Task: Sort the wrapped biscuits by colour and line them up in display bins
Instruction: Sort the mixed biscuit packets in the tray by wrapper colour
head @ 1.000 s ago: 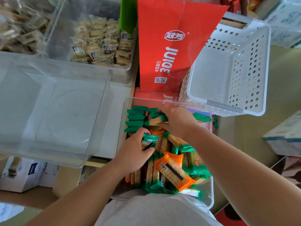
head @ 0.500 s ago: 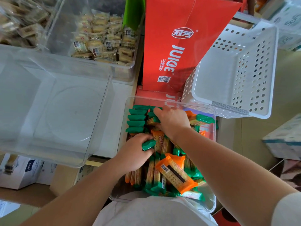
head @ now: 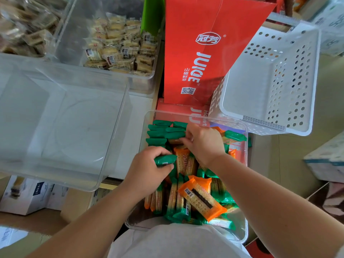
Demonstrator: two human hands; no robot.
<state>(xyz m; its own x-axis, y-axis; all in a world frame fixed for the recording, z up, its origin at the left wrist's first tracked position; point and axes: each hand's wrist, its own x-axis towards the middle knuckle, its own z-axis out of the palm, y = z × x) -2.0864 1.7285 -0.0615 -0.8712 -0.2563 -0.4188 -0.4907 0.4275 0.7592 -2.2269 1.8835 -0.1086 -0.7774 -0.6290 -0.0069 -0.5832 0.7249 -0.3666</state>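
At frame centre the left hand (head: 147, 174) is now pinching a green biscuit (head: 164, 159) lifted clear of the pile, while the right hand (head: 202, 142) — fingers pressed together — is squaring the green row (head: 163, 132) in the clear bin (head: 246, 183) — sorting is progressing.

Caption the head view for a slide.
Left hand holds a green biscuit; right hand lines up green packs in clear bin.
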